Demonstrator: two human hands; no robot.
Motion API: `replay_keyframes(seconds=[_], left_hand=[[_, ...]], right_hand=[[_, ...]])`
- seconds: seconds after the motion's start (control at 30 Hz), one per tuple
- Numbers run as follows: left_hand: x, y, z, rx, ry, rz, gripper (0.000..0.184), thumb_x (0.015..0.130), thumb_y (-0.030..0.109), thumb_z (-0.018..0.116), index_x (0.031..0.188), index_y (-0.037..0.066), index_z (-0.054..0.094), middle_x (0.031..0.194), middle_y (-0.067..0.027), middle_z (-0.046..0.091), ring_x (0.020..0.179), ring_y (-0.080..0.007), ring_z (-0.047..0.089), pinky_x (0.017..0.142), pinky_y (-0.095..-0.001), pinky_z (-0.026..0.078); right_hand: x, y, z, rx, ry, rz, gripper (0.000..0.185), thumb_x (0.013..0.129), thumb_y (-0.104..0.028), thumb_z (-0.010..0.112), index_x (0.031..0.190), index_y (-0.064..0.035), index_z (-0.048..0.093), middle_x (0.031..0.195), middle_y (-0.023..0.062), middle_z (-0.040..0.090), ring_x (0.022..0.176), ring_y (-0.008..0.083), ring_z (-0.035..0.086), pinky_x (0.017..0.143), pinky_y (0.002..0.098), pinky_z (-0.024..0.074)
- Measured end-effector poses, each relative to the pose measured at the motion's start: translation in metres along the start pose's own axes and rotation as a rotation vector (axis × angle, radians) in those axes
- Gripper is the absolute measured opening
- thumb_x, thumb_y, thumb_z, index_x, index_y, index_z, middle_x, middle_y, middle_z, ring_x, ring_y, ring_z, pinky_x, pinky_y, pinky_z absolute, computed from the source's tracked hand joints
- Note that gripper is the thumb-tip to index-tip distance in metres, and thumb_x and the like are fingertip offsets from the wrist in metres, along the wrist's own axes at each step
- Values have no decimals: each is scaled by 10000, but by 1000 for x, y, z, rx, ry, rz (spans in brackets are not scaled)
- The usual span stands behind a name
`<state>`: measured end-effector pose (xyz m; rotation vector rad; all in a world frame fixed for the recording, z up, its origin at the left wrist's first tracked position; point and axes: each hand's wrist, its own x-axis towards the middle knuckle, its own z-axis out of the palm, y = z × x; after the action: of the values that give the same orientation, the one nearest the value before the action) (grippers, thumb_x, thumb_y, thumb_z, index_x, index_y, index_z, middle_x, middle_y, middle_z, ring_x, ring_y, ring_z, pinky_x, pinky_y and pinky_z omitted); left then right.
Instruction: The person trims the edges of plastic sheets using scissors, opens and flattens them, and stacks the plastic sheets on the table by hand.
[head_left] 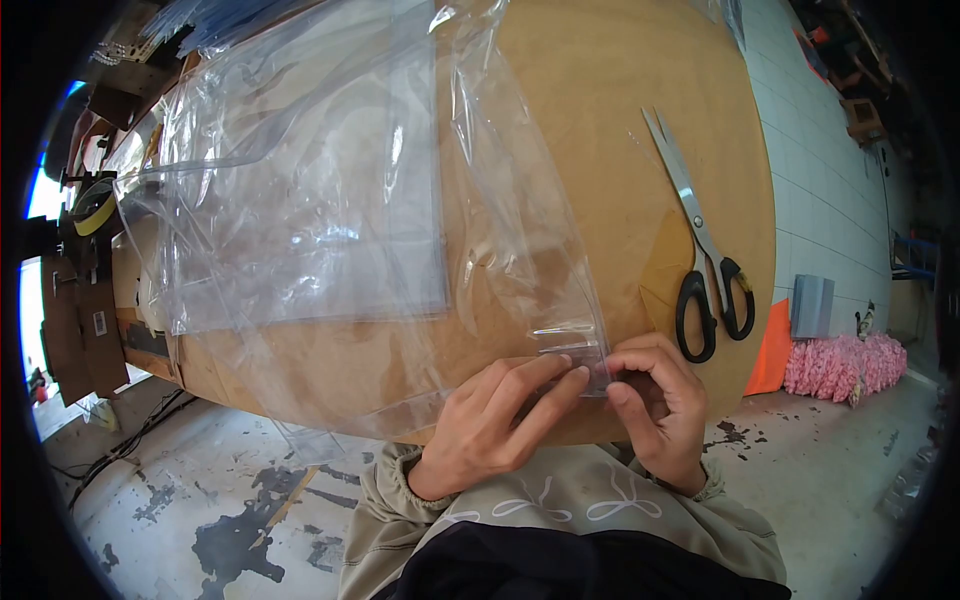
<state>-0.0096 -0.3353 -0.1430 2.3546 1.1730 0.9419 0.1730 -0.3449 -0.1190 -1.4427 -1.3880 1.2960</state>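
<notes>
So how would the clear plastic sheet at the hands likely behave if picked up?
The clear plastic sheet is probably floppy, judging by its wrinkles and loose folds. It looks light, since it seems thin and the brown table shows through. Its glossy glare suggests a somewhat slippery surface.

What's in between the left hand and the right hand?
The head view shows clear plastic there, with the left hand and right hand both touching it.

Clear plastic [535,240], brown tabletop [600,60], black-handled silver scissors [697,225], beige clothing [585,478] with white bows [628,503]
</notes>
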Motion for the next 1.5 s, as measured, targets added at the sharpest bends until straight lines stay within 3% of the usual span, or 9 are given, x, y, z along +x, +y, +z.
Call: replay_keyframes(seconds=[0.4,0.5,0.6,0.7,1.1,1.5], left_hand=[[1,-1,-1,-33,-29,-10,380,655,74,783,1010,66,648,980,-72,584,764,-198,611,576,-278,502],[0,-3,-1,-39,-39,-7,368,672,85,772,1016,66,644,995,-72,584,775,-195,613,585,-280,503],[-4,-4,0,-3,-68,15,437,670,89,606,1105,48,601,1048,-58,559,775,-157,571,664,-255,485],[2,-2,-3,-22,-84,-27,348,695,106,752,1022,68,640,997,-65,587,788,-185,613,603,-275,504],[4,-1,-3,-46,-120,-79,353,697,116,741,1031,92,627,992,-45,587,777,-181,603,611,-282,507],[4,-2,0,-11,-103,-58,376,687,128,752,1037,87,621,988,-46,585,768,-176,598,602,-270,502]], right_hand=[[4,2,-3,-89,-78,15,119,831,-16,638,873,-7,527,824,98,532,686,177,539,603,276,431],[5,4,-5,-194,-123,-77,141,824,-24,642,849,-2,505,796,108,514,647,215,519,572,303,418],[7,7,-7,-301,-159,-185,151,806,-21,645,832,-1,497,781,120,511,624,251,510,547,325,410],[11,6,-6,-384,-133,-266,158,781,-16,651,801,-7,494,751,113,512,592,245,508,518,333,403],[23,17,-2,-351,-31,-384,175,665,-19,662,633,-44,492,583,57,455,458,186,468,421,308,367],[25,20,-1,-272,-10,-419,137,674,-20,645,618,-29,520,570,66,483,442,185,462,408,284,345]])
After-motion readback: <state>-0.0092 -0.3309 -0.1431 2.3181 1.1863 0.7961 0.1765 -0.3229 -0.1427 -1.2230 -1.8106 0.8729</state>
